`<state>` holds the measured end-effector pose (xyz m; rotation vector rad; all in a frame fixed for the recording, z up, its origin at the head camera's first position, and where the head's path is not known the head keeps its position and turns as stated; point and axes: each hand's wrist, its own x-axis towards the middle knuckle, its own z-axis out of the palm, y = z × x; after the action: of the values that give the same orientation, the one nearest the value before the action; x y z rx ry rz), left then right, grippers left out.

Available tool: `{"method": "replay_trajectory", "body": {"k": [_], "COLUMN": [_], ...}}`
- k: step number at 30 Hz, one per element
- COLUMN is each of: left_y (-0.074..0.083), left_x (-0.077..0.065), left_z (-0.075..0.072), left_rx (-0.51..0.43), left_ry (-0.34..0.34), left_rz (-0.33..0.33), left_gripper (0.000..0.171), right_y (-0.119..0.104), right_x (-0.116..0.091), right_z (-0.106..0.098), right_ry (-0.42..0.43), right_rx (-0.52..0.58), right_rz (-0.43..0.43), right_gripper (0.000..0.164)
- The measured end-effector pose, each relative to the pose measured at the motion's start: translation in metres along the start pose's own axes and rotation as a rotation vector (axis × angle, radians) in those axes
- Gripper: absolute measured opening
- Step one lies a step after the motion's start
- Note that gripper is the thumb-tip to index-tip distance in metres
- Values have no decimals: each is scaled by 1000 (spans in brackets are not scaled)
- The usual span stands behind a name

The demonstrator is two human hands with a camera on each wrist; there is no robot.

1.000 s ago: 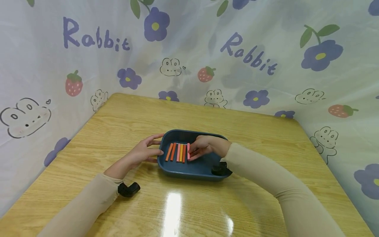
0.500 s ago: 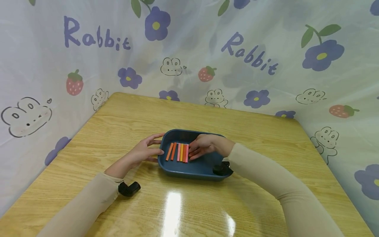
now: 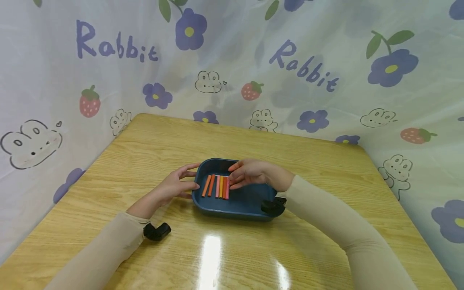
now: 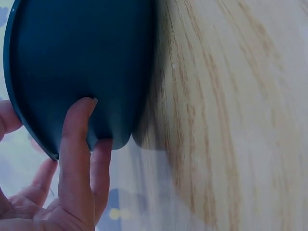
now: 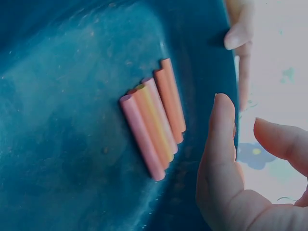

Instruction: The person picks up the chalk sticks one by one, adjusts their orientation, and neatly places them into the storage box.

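Observation:
A dark blue rounded tray [image 3: 250,201] holds several coloured chalk sticks. Two orange sticks [image 3: 208,186] lie slightly apart at its left end. Beside them, a close row of pink, yellow and orange sticks ends in a pink chalk stick [image 5: 142,137] on the right. My left hand [image 3: 176,186] is spread against the tray's left end, with fingertips [image 4: 79,113] touching its outer wall in the left wrist view. Over the tray, my right hand [image 3: 255,173] hovers by the row. Its thumb and fingers stand apart with nothing between them in the right wrist view.
The tray stands on a wood-grain table [image 3: 181,137]. Behind it hangs a white curtain [image 3: 232,52] printed with flowers, strawberries and rabbits. Black wrist mounts [image 3: 157,231] show under both sleeves; the right one overlaps the tray's near right corner.
My right hand set the last pink chalk stick against the right side of the row, let go, and lifted slightly away. The left hand stayed at the tray's end.

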<state>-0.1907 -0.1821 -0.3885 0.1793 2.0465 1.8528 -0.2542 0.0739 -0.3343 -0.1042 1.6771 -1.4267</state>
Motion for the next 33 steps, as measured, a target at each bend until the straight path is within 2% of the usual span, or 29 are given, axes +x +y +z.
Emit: {"method": "replay_trajectory", "body": {"k": [10, 15, 25, 33], "left_y": [2, 2, 0, 1], "left_x": [-3, -3, -1, 0], "left_z": [0, 1, 1, 2], "left_rx": [14, 16, 16, 15], "left_ry": [13, 17, 16, 8], "left_rz": [-4, -10, -15, -9], "left_gripper": [72, 72, 72, 72], "right_y": [1, 7, 24, 41], "right_x": [-25, -39, -66, -85], "right_z": [-2, -7, -24, -46], "right_ry": [-13, 17, 74, 103], "right_rx": [-20, -42, -36, -5], "right_rz": [-130, -168, -219, -264], "right_gripper": [54, 54, 52, 51]}}
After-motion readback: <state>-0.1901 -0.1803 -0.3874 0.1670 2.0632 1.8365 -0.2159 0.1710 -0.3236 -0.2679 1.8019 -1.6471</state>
